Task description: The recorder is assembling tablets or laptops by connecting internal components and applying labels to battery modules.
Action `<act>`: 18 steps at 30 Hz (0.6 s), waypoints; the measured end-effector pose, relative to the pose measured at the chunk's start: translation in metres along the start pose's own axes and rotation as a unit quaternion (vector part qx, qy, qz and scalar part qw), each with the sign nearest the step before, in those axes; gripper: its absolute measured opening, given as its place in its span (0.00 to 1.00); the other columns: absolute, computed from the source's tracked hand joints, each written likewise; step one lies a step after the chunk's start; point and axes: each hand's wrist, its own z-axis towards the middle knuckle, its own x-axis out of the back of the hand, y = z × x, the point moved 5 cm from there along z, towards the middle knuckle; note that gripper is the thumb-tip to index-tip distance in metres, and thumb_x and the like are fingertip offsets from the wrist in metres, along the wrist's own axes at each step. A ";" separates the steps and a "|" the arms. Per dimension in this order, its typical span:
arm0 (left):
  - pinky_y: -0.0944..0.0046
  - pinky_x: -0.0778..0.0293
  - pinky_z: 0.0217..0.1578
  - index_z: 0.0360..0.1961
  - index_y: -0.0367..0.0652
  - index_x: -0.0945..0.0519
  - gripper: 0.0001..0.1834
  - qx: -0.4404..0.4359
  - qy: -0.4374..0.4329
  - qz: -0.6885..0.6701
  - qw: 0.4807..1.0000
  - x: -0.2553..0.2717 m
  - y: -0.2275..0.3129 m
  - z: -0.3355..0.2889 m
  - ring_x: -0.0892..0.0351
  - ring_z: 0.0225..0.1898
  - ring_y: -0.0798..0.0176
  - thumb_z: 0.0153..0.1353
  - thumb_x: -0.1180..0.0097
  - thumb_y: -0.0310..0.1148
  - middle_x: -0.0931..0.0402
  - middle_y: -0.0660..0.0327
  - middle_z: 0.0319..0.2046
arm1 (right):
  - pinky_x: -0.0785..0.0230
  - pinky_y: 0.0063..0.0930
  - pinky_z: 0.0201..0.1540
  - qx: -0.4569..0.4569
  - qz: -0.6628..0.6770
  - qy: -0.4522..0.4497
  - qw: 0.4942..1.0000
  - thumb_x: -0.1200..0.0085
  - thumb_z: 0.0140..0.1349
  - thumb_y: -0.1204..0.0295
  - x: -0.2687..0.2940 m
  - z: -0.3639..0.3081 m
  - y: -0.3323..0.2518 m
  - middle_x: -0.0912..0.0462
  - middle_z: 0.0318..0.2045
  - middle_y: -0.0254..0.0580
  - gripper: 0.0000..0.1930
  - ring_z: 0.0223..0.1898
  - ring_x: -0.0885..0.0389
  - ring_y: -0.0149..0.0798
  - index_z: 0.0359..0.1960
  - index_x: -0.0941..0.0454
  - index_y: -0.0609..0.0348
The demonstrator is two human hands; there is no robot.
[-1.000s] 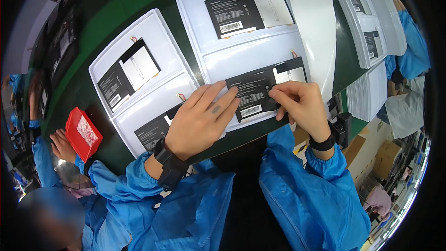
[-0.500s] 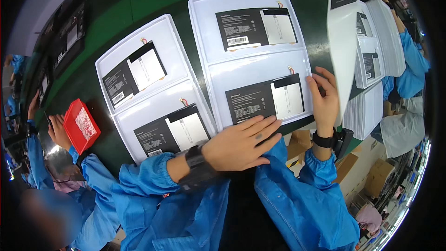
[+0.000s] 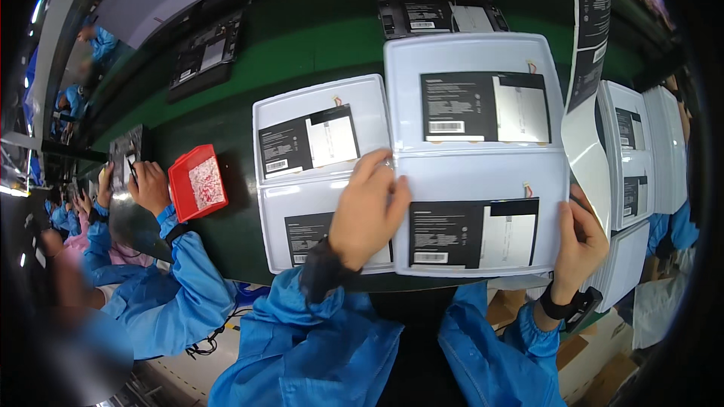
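Observation:
A white plastic tray (image 3: 483,173) with two compartments lies in front of me, with a flat black-and-silver battery pack (image 3: 475,234) in the near one and a second pack (image 3: 485,108) in the far one. My left hand (image 3: 368,215) has its fingers bent at the tray's left edge. At the right edge, near the front corner, my right hand (image 3: 581,245) grips the rim between thumb and fingers. Another two-compartment tray (image 3: 320,96) sits to the left, holding a far pack (image 3: 309,139) and a near pack (image 3: 307,237). My left hand partly covers that near pack.
A red bin (image 3: 179,187) of small white-and-red pieces stands left, beside a co-worker's hand (image 3: 151,187). Stacked trays (image 3: 630,215) are at the right, behind a hanging label sheet (image 3: 587,147). Opened device housings (image 3: 441,11) lie at the back of the green bench.
My left hand has moved from the tray's front edge to its left edge. The right hand stays at the right edge, now gripping the rim. The view has shifted.

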 end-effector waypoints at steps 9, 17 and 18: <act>0.62 0.22 0.33 0.57 0.33 0.22 0.19 0.216 0.127 0.113 0.961 0.126 -0.090 -0.065 0.16 0.30 0.63 0.67 0.42 0.27 0.17 0.51 0.32 | 0.23 0.25 0.32 0.110 0.203 -0.285 0.930 0.35 0.60 0.78 -0.132 -0.058 -0.070 0.16 0.53 0.47 0.13 0.30 0.16 0.33 0.47 0.16 0.64; 0.50 0.23 0.37 0.49 0.28 0.19 0.13 0.127 0.089 0.252 0.955 0.129 -0.110 -0.083 0.17 0.34 0.40 0.67 0.44 0.25 0.19 0.40 0.35 | 0.19 0.31 0.43 0.251 0.136 -0.089 0.954 0.34 0.56 0.79 -0.074 -0.030 -0.068 0.17 0.54 0.48 0.12 0.41 0.12 0.44 0.43 0.15 0.61; 0.50 0.23 0.37 0.49 0.28 0.19 0.13 0.124 0.089 0.251 0.956 0.129 -0.108 -0.083 0.17 0.34 0.40 0.67 0.44 0.25 0.19 0.40 0.35 | 0.19 0.31 0.45 0.252 0.083 0.000 0.964 0.33 0.55 0.79 -0.054 -0.016 -0.062 0.17 0.54 0.50 0.15 0.43 0.12 0.46 0.46 0.15 0.61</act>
